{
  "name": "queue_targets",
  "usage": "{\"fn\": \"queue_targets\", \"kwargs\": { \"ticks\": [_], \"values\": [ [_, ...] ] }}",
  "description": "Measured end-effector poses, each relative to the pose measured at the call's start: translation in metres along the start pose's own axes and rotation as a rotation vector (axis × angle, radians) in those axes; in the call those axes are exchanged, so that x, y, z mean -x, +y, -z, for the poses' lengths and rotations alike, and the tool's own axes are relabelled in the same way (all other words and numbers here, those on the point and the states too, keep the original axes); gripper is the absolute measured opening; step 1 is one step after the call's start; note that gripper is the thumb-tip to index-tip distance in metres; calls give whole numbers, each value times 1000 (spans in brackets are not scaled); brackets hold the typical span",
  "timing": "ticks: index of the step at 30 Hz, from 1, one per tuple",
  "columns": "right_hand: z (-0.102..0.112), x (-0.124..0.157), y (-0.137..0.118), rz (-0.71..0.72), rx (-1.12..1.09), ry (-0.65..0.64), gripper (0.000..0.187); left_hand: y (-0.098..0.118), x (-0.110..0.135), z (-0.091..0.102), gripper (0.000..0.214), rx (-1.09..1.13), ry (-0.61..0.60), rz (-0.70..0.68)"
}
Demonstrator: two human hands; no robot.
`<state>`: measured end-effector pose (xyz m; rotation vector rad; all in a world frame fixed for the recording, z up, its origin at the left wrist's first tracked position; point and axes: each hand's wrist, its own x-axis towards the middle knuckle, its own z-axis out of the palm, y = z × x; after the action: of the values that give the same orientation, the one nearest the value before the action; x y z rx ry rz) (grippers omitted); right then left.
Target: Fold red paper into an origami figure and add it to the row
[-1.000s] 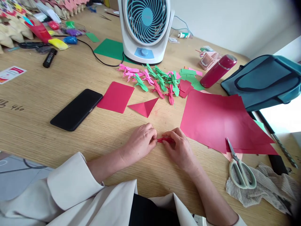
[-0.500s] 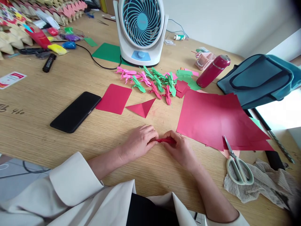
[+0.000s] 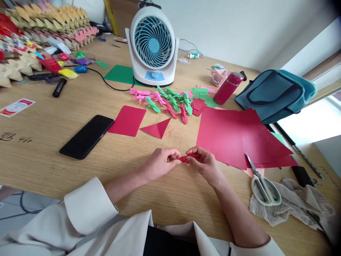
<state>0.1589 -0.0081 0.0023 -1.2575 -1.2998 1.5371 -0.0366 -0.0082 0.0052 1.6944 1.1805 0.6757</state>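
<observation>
The person works on a small piece of folded red paper at the near middle of the wooden table. The paper is narrow and pressed into a slim, many-layered strip. Its left part looks crumpled, with small uneven creases, while its right part runs as a slender length up along the fingers of the right hand. Much of it is hidden by fingertips, so its full shape cannot be told. Its colour matches the red triangle lying just beyond the hands, a flat piece with a crease.

The left hand comes in from the left, back of the hand up, with thumb and forefinger nearly closed in a pinch on the paper's left end and the other fingers curled. The right hand comes in from the lower right, its thumb below and its fingers bent above, closed lightly around the right part of the paper. The fingertips of the two hands are close together, with a short bit of red showing between them. Both forearms slant inward; a pale cuff is folded back on the left arm.

To the right of the hands, large red sheets lie flat, the tips of the scissors resting on them.
</observation>
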Motion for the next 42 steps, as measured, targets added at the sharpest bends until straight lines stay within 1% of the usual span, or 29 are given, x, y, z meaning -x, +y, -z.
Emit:
{"fn": "queue_targets", "kwargs": {
  "ticks": [4,6,10,12,16,18,21,25,27,33,37,40,42],
  "values": [
    [-2,0,0,7,-22,17,35,-1,-7,-1,14,23,-73,1],
    [-2,0,-1,21,-43,25,35,0,-11,-1,16,38,-114,-25],
    [-1,-1,-2,59,-106,61,34,-2,-18,-3,22,69,-121,-105],
    [1,-2,0,88,-136,59,32,-4,-20,-5,23,131,-130,-72],
    [0,-4,1,129,-152,39,27,-7,-22,-9,25,270,-181,44],
    [-2,-5,1,125,-138,43,28,-7,-20,-9,25,290,-190,58],
    [-6,-5,1,110,-127,71,30,-6,-17,-8,23,246,-142,3],
    [-12,-3,1,106,-136,112,30,-6,-13,-9,22,74,-13,-92],
    [-14,-2,1,126,-138,125,29,-6,-12,-9,20,3,19,-120],
    [-14,-2,5,167,-109,130,26,-2,-10,-11,18,-68,69,-185],
    [-13,-3,10,177,-94,131,23,-1,-10,-11,20,-77,68,-212],
    [-13,-3,11,175,-83,126,23,-2,-10,-11,20,-58,68,-199],
    [-13,-3,10,171,-90,116,24,-2,-10,-12,22,-4,54,-155]
  ]
}}
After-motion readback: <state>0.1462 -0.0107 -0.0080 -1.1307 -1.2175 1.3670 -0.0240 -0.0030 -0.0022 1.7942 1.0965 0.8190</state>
